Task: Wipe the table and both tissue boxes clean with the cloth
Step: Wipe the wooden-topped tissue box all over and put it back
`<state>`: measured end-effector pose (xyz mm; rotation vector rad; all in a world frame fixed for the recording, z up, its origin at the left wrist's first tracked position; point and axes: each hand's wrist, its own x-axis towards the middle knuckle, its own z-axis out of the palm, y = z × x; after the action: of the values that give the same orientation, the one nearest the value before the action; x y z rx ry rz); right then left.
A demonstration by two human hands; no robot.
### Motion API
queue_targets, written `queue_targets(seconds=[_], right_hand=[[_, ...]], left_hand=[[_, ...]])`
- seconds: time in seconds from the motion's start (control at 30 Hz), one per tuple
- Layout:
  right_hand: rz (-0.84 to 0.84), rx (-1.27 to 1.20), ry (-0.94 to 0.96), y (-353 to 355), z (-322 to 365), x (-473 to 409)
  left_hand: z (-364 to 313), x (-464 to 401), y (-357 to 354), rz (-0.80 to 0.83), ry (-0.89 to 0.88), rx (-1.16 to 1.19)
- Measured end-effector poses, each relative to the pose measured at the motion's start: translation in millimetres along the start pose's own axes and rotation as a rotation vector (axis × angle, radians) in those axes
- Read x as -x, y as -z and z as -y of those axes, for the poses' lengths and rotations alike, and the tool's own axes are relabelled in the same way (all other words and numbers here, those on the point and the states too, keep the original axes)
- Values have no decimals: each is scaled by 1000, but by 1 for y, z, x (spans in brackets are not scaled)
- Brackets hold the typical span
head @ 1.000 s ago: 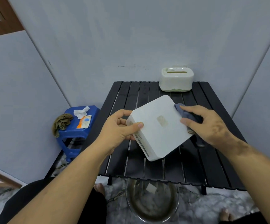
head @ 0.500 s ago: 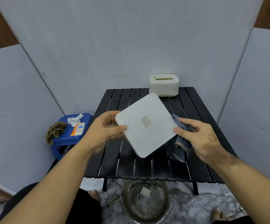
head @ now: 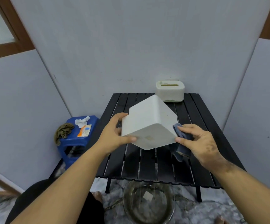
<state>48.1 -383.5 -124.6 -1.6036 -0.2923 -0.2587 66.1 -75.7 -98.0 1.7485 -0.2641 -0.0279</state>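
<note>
A white tissue box (head: 148,120) is held tilted in the air above the black slatted table (head: 147,165). My left hand (head: 115,135) grips its left edge, thumb on the near face. My right hand (head: 199,143) holds a grey-blue cloth (head: 182,143) against the box's right lower corner, and the cloth's tail hangs down toward the table. A second, cream tissue box (head: 170,91) with a slot on top stands at the table's far right, against the wall.
A blue plastic stool (head: 76,136) left of the table carries an olive rag (head: 63,131), a crumpled tissue (head: 81,122) and an orange packet (head: 84,131). A glass bowl (head: 148,204) sits on the floor at the table's near edge. Grey walls close in on three sides.
The white box has been turned, so a side face now shows on top where its flat bottom faced me. My right hand with the cloth stays at its right edge.
</note>
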Motion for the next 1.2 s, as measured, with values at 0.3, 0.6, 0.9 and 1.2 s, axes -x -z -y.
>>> queue_targets(seconds=[0.3,0.6,0.9,1.2], right_hand=[[-41,460,273,-38,27,-2],[-169,251,54,-33,26,-16],[-129,249,94,-27,26,-26],[-143,232,170,-30,32,-26]], left_hand=[[6,0,-3,-64,23,31],[-2,7,-10,-33,-20,-10],[-3,9,-15,-47,-42,-27],[-2,11,-15,-24,-46,-45]])
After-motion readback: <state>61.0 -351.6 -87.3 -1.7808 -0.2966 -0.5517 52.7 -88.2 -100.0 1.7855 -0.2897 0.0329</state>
